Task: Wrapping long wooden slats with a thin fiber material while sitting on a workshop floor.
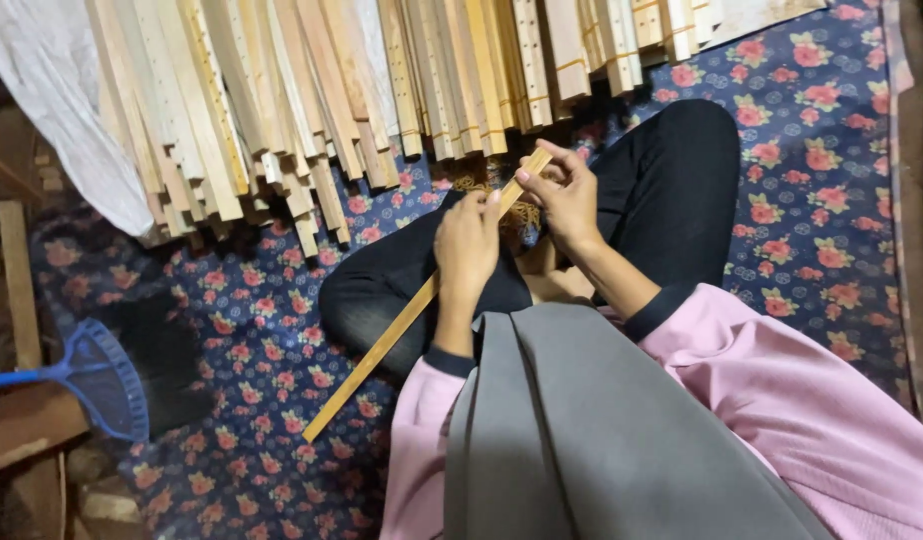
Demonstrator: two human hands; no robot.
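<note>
Holding a long thin wooden slat (pixel 412 315) slantwise across the lap, both hands closed on its upper part. Left hand (pixel 468 245) is wrapped round the slat near mid-length, fingers curled tight; right hand (pixel 562 190) pinches it near the top end w/ thumb and fingertips. Lower end reaches down to the floral floor cloth (pixel 812 200), just past the knee. Best bet, I'd judge: keep the left hand steady as anchor, let the right do the fine work (something woven lies under the hands, too hidden to tell). Beyond: stack of pale wooden slats (pixel 312 100) fanned out ahead, blue broom (pixel 102 375) off left. Containers: none in view.
</note>
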